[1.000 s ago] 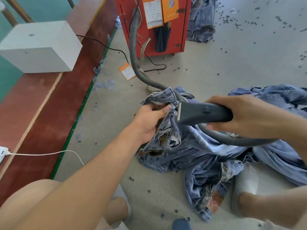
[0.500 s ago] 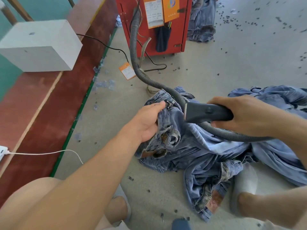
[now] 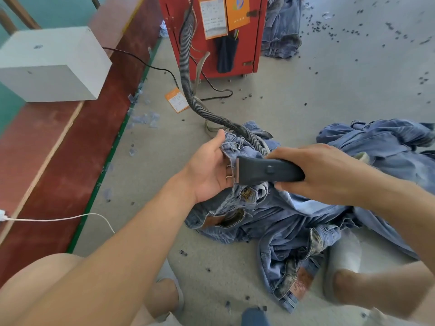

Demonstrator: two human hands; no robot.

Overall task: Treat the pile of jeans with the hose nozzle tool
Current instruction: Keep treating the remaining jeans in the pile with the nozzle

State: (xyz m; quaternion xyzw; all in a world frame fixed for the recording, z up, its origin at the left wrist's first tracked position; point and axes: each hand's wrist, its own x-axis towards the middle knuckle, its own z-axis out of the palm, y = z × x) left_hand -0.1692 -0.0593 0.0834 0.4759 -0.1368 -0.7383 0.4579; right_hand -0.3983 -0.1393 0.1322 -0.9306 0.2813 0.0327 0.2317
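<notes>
A pile of blue jeans (image 3: 294, 222) lies crumpled on the concrete floor at centre right. My left hand (image 3: 209, 170) grips the waistband edge of the top pair and holds it up, palm turned toward me. My right hand (image 3: 324, 170) grips the black nozzle tool (image 3: 268, 171). The tool's flat mouth points left and sits against the denim beside my left palm. A grey ribbed hose (image 3: 200, 107) runs from the tool back to a red machine (image 3: 211, 36).
The red machine stands at the top centre with paper tags on its door. More jeans (image 3: 282, 31) lie behind it. A white box (image 3: 51, 67) sits on a red-brown ledge at left. A white cable (image 3: 58, 218) and dark scraps lie on the floor. My feet in white slippers (image 3: 343, 255) flank the pile.
My left hand has shifted up and opened its palm toward me, raising the waistband. The nozzle has come lower and closer, its mouth now against the denim at my left palm.
</notes>
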